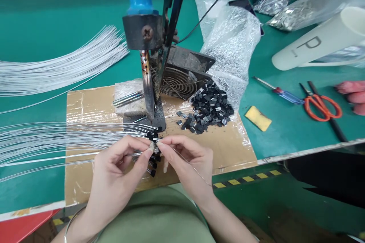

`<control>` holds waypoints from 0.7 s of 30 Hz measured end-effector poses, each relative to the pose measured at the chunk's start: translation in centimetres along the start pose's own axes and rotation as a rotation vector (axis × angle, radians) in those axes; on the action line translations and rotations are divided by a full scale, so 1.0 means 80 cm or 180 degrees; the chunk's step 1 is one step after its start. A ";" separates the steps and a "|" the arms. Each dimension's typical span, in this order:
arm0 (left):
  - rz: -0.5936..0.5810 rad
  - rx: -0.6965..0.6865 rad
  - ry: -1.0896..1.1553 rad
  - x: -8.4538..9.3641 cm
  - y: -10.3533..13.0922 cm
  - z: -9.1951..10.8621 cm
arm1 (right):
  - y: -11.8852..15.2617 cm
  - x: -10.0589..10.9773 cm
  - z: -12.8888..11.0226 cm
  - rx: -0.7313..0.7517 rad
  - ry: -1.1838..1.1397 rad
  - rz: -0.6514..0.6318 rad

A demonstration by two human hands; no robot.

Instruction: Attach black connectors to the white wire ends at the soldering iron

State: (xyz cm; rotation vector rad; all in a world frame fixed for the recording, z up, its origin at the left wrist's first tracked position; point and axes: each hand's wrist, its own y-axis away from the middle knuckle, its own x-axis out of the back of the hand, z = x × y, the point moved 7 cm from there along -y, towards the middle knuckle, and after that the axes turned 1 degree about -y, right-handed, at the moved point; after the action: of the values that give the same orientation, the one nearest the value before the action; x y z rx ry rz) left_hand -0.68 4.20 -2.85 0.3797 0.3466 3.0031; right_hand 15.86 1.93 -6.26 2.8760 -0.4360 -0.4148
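Note:
My left hand is closed, its thumb and forefinger pinching a small grey, metallic-looking piece. My right hand meets it with thumb and forefinger pressed together at the same spot; what these fingertips grip is mostly hidden. A thin silvery strand crosses my right palm towards the wrist. Under and beside my fingers lie thin white wires with black tips. Just beyond stands a blue-handled soldering iron, clamped upright with its tip pointing down.
Behind the iron sits a black fan. Small black connectors are heaped on the cardboard. Another white wire bundle lies left. Rightward are a yellow sponge, screwdriver, orange-handled scissors and a white cup.

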 end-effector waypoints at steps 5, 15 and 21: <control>0.0055 0.0171 -0.0060 0.000 0.000 -0.002 | 0.000 0.001 0.002 -0.0046 0.0115 0.0000; -0.0019 0.0063 0.0221 -0.004 -0.004 -0.002 | 0.002 0.003 0.005 0.0000 0.0140 -0.0030; 0.0019 0.0104 0.0186 -0.005 -0.010 -0.002 | 0.013 0.010 -0.016 0.0508 0.0782 -0.0356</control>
State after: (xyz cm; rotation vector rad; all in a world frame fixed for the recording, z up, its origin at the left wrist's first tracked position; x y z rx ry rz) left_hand -0.29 4.89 -3.30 0.2965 0.4006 3.0226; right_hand 16.68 0.91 -5.02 3.0624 -0.2781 -0.0415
